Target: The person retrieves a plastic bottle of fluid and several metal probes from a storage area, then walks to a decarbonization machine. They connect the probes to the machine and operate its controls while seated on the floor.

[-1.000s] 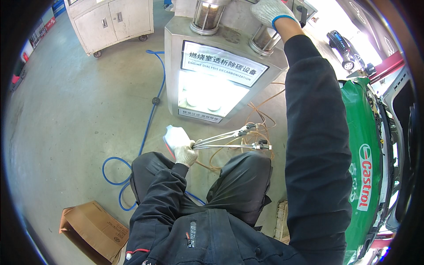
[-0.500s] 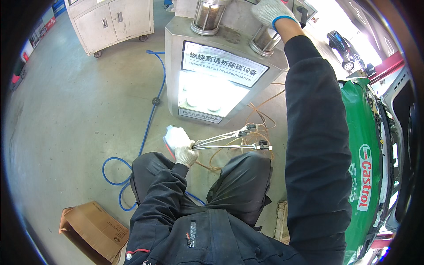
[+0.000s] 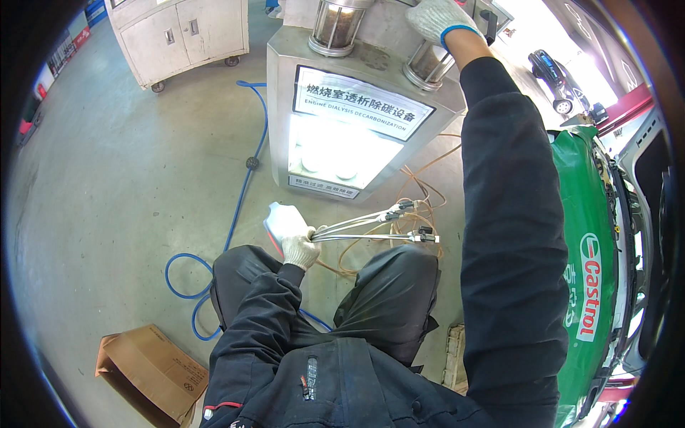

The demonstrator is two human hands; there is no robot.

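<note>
My left hand (image 3: pixel 301 250), in a white knit glove, is closed around a bundle of thin metal tubes (image 3: pixel 357 230) low between my knees. Black fittings (image 3: pixel 426 234) sit at the tubes' right ends. A whitish plastic container (image 3: pixel 285 218) with a red edge is against the same hand; whether the fingers grip it too, I cannot tell. My right hand (image 3: pixel 437 21), gloved with a blue cuff edge, reaches to the top of a metal machine (image 3: pixel 282 107), above a glass cylinder (image 3: pixel 430 64). The picture's upper edge and the glove hide its fingertips.
Another glass cylinder (image 3: pixel 337 28) stands on the machine, which has a bright lit window (image 3: pixel 342 153). Tan hoses (image 3: pixel 428 189) and a blue hose (image 3: pixel 239 207) lie on the floor. A wheeled cabinet (image 3: pixel 178 43), a cardboard box (image 3: pixel 153 371) and a green-covered car (image 3: pixel 581 214) stand around me.
</note>
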